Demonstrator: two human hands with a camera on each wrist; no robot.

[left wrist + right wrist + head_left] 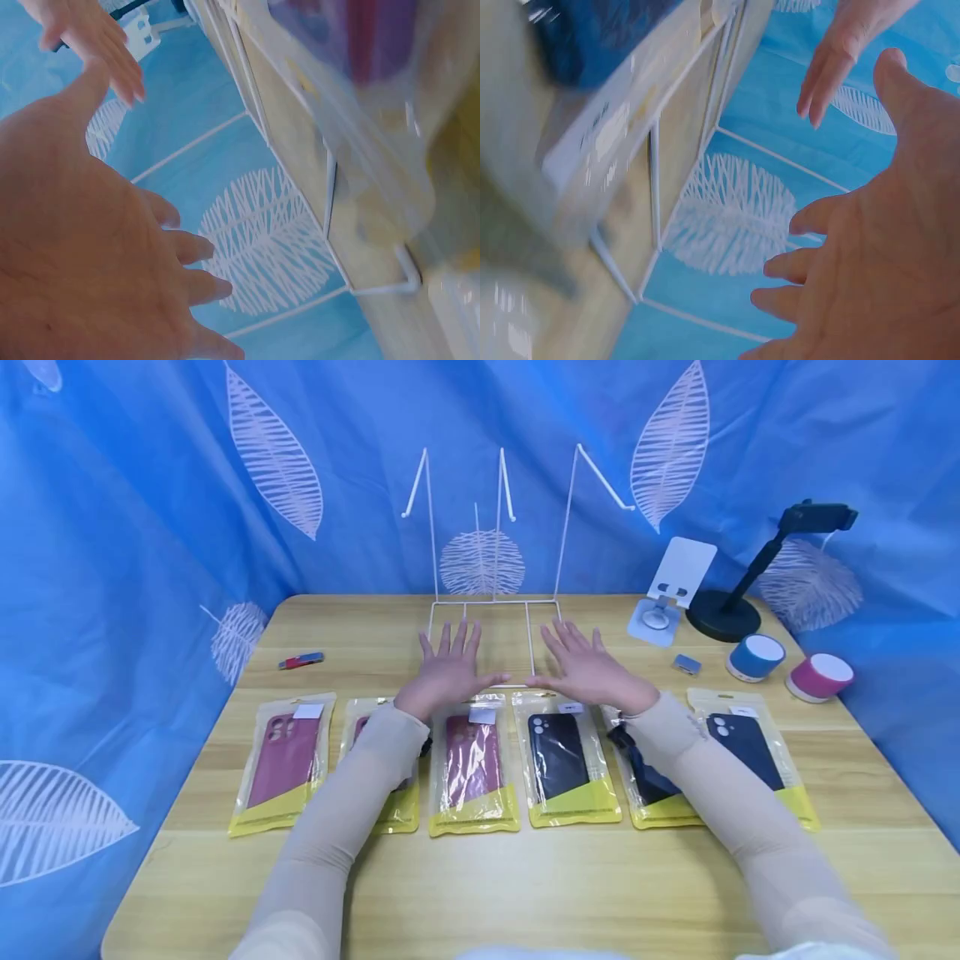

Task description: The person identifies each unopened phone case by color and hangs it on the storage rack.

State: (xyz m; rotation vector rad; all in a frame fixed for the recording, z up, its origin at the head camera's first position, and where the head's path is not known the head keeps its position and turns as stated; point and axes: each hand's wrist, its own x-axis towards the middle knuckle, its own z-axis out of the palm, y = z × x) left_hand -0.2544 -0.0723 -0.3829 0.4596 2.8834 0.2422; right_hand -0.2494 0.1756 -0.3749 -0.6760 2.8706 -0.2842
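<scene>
Both hands are held palm down with fingers spread, the left hand [448, 677] and the right hand [588, 670] side by side, holding nothing. Past their fingertips stands a white wire rack [495, 602] with three upright prongs; its base runs between and under the hands. Below the wrists lies a row of clear, yellow-bottomed packs with phone cases. A dark red phone case [472, 760] is nearest the left wrist's right side, and a black phone case [558, 756] lies below the right hand. The forearms partly cover two packs.
More packs lie at the row's ends, with a dark red case [283, 760] and a black case [746, 747]. A red-blue USB stick [301, 661] is at left. At right are a white phone stand [682, 568], a black stand [726, 615], a small grey-blue item [687, 665] and two round speakers [756, 657].
</scene>
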